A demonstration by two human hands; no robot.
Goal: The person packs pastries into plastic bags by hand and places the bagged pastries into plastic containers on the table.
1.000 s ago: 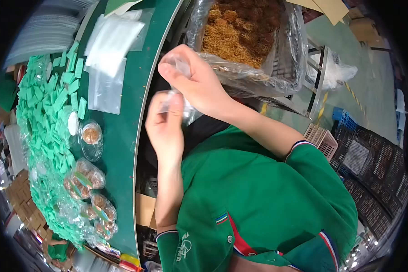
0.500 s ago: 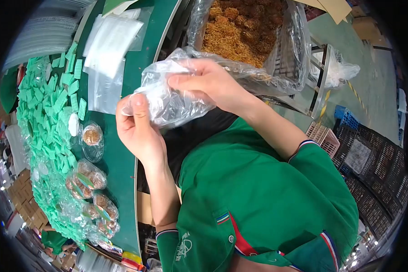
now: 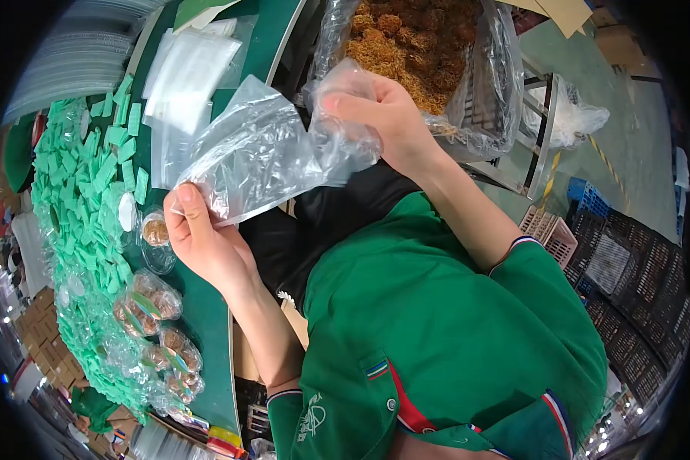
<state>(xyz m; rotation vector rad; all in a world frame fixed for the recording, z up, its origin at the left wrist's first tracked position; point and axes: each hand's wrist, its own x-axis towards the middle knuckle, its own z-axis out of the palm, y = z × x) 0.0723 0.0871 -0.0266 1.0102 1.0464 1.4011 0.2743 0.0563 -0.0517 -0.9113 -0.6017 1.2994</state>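
Note:
A clear plastic bag point(image 3: 257, 149) is stretched between my two hands, above my lap and the table's edge. My left hand point(image 3: 207, 241) pinches one end of it between thumb and fingers. The other end is bunched up in my right hand point(image 3: 383, 123), closed around the crumpled film. Nothing shows inside the bag. Close by my left hand, a round brown item point(image 3: 156, 231) lies in a clear plastic tray on the green table point(image 3: 207, 322). Behind the bag lies a stack of flat clear bags point(image 3: 188, 77).
Many small green packets point(image 3: 92, 192) cover the table's far side. Several wrapped brown items point(image 3: 149, 303) lie nearer. A plastic-lined crate of brown, shredded-looking clumps point(image 3: 406, 54) stands beyond my right hand. Black crates point(image 3: 636, 268) and a pink basket point(image 3: 548, 234) are at right.
My hands have moved apart, the left toward the table and the right slightly outward. The bag, crumpled before, is now drawn out between them.

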